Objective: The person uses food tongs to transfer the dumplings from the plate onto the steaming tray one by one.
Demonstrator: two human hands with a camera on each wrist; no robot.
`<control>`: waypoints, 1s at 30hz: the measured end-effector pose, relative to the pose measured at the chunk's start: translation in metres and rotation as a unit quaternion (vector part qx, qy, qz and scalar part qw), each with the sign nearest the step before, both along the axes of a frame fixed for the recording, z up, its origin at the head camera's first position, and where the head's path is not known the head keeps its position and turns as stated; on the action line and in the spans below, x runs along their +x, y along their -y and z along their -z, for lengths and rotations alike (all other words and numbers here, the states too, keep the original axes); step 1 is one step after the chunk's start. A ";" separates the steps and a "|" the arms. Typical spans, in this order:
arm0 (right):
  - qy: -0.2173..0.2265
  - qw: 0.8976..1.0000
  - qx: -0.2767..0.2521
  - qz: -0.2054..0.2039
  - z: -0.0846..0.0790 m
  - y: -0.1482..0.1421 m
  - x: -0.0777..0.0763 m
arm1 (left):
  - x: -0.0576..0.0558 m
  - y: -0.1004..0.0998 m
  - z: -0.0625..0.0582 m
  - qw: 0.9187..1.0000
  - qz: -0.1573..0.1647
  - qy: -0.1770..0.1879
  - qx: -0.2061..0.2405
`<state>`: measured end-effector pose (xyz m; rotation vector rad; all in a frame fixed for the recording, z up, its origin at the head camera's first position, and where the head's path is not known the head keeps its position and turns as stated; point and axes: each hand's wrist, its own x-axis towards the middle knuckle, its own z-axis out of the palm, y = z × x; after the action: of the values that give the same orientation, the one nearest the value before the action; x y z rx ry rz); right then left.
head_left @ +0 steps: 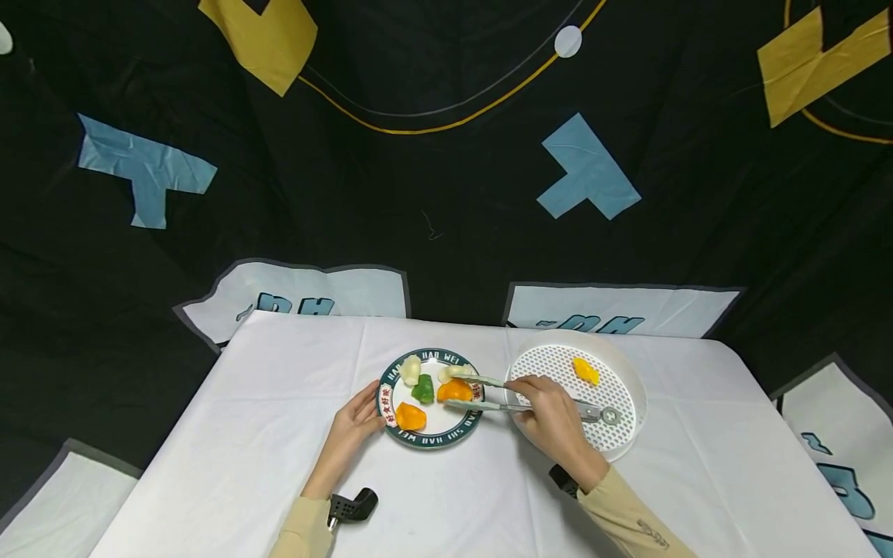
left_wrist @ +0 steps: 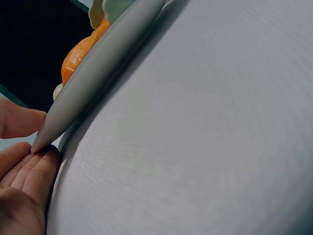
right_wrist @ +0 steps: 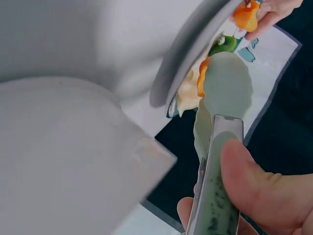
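My left hand (head_left: 356, 426) pinches the left rim of a round plate (head_left: 438, 425) with a green lettered border; in the left wrist view the thumb (left_wrist: 22, 120) lies above the rim, fingers below. My right hand (head_left: 551, 411) grips metal tongs (right_wrist: 215, 196) with pale green tips. The tips reach over the plate's right side, one on each side of an orange pepper-like piece (head_left: 455, 390). Also on the plate are another orange piece (head_left: 410, 417), a green piece (head_left: 422, 389) and two pale pieces, one at the upper left (head_left: 410, 370) and one partly behind the tongs.
Right of the plate stands a round white tray (head_left: 631, 364) with a perforated base, holding a yellow piece (head_left: 586, 371). My right hand and the tongs' hinge end extend over it. White cloth (head_left: 230, 465) covers the table, and a black curtain hangs behind.
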<state>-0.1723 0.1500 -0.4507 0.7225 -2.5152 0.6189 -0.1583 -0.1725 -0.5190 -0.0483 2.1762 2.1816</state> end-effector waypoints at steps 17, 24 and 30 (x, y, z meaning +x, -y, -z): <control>0.018 0.999 -0.037 0.023 -0.027 -0.041 0.009 | 0.001 0.000 -0.001 1.000 -0.004 -0.001 0.004; 0.007 0.998 -0.041 0.048 -0.028 -0.065 0.013 | 0.001 0.000 -0.001 1.000 -0.002 0.000 -0.004; 0.012 0.996 -0.044 0.074 -0.030 -0.084 0.020 | 0.000 0.000 0.000 1.000 -0.002 0.000 -0.002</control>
<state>-0.1520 0.2337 -0.4209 0.4938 -2.5176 0.6835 -0.1583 -0.1722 -0.5187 -0.0527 2.1820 2.1802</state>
